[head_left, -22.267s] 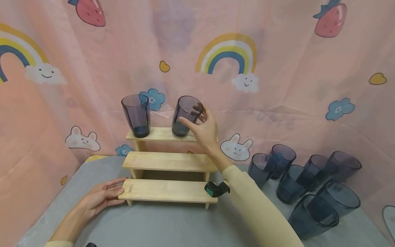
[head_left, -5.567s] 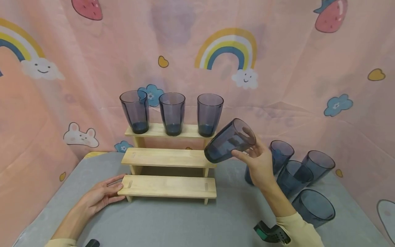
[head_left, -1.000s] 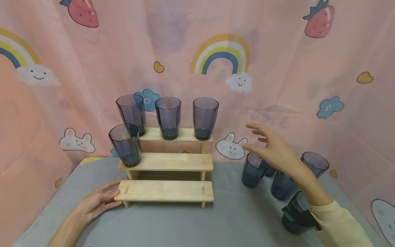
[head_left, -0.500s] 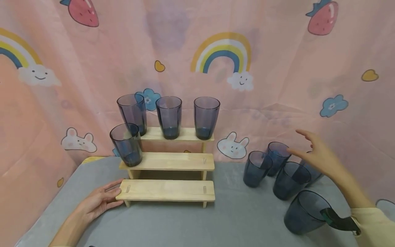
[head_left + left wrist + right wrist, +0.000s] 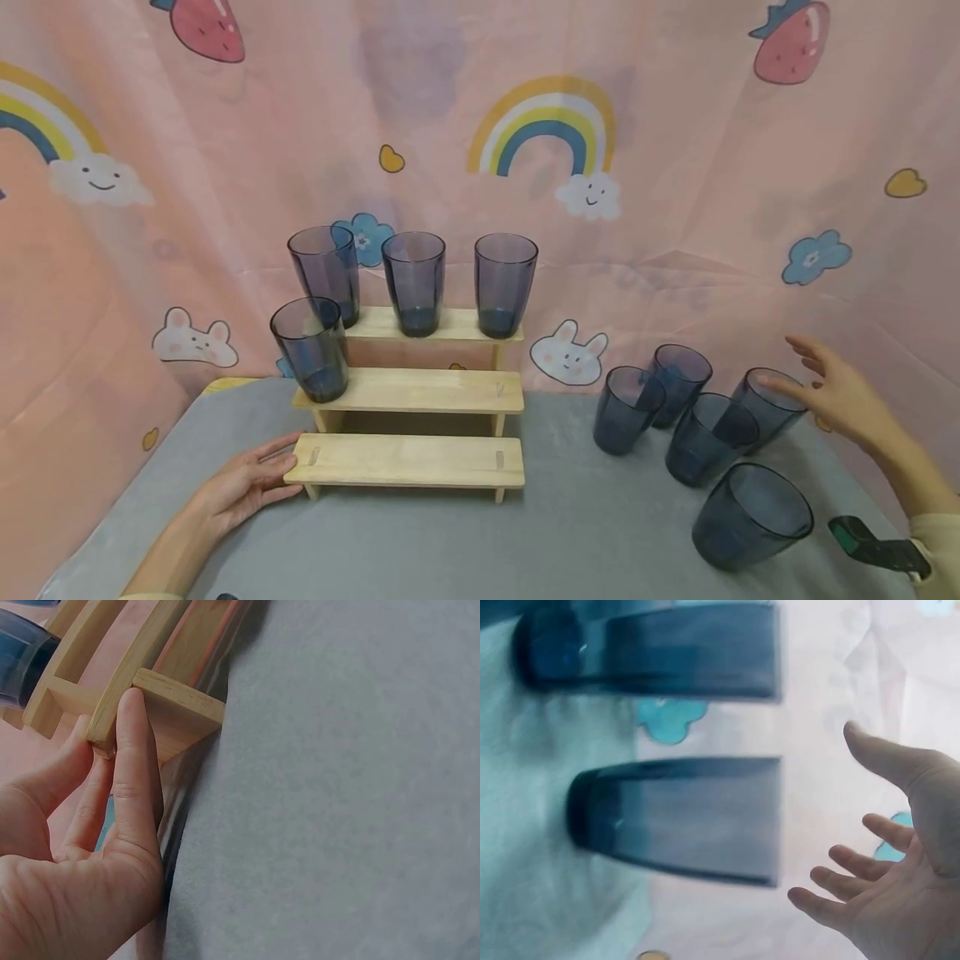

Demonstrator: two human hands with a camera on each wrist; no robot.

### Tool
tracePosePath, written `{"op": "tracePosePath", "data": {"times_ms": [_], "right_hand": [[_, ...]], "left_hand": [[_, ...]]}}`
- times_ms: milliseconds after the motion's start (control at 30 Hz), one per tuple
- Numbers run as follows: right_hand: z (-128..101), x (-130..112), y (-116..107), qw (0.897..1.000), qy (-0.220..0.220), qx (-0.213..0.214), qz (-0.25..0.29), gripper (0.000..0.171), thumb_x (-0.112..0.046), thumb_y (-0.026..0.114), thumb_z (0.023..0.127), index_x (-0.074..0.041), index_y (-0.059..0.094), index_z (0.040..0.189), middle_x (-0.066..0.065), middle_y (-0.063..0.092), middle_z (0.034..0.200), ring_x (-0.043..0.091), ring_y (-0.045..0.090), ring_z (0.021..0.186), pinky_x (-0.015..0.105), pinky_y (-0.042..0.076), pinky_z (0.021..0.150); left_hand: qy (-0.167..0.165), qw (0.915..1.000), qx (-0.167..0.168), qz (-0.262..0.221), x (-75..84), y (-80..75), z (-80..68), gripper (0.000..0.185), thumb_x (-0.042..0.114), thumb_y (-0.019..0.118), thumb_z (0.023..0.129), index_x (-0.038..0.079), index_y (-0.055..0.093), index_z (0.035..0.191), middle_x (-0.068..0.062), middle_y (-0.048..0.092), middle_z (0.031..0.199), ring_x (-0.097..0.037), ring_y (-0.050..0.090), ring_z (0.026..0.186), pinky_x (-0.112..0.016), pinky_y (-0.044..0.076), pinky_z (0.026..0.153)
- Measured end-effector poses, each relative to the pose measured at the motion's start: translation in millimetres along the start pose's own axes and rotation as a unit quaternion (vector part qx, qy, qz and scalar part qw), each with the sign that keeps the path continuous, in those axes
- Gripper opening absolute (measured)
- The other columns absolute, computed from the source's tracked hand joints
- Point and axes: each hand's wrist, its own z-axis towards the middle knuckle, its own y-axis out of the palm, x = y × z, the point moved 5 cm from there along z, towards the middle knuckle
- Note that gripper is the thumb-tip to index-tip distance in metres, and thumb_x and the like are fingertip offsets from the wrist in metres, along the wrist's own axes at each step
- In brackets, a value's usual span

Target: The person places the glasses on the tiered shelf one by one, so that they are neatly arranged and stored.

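Observation:
A three-step wooden rack (image 5: pixel 408 390) stands on the grey table. Three dark tinted glasses (image 5: pixel 414 282) line its top step, and one glass (image 5: pixel 311 348) stands at the left end of the middle step. My left hand (image 5: pixel 247 486) rests flat against the left end of the lowest step (image 5: pixel 154 697), fingers straight. Several more glasses stand at the right; my right hand (image 5: pixel 832 392) hovers open just above the rim of the rightmost back glass (image 5: pixel 765 406), holding nothing. In the right wrist view, the spread fingers (image 5: pixel 870 881) are beside a glass (image 5: pixel 682 817).
A pink cartoon-print curtain (image 5: pixel 675 167) closes in the back and both sides. Other glasses (image 5: pixel 626 408) cluster at the right, one large glass (image 5: pixel 750 514) near the front. A green-black wrist mount (image 5: pixel 873 546) shows at the lower right. Bare grey table (image 5: pixel 585 533) lies in front of the rack.
My right hand has travelled from beside the rack rightward and down to the far-right glasses, staying open. The left hand and the rack's glasses have not moved.

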Motion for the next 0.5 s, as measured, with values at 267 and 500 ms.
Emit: {"op": "tracePosePath", "data": {"times_ms": [267,500], "right_hand": [[-8.2,34.6,25.3,0.997,0.029,-0.048,0.057,0.106,-0.036,0.063,0.096,-0.001,-0.02,0.151,0.043,-0.005,0.149,0.065,0.002,0.133,0.082,0.021,0.091],[-12.6,51.8,45.4,0.996,0.041,-0.003,0.084,0.106,-0.031,0.064,0.096,0.003,-0.02,0.15,0.047,0.011,0.145,0.068,0.017,0.125,0.078,0.026,0.092]], "left_hand": [[-0.002,0.9999,0.005,-0.012,0.5,0.0,-2.3,0.027,0.009,0.056,0.101,0.03,0.062,0.116,0.007,0.056,0.115,-0.017,0.062,0.107,-0.038,0.054,0.093],[-0.003,0.9999,0.015,-0.007,-0.7,0.9,-1.8,0.042,0.009,0.056,0.1,0.021,0.048,0.139,0.005,0.056,0.117,-0.018,0.063,0.106,-0.038,0.054,0.092]]}}
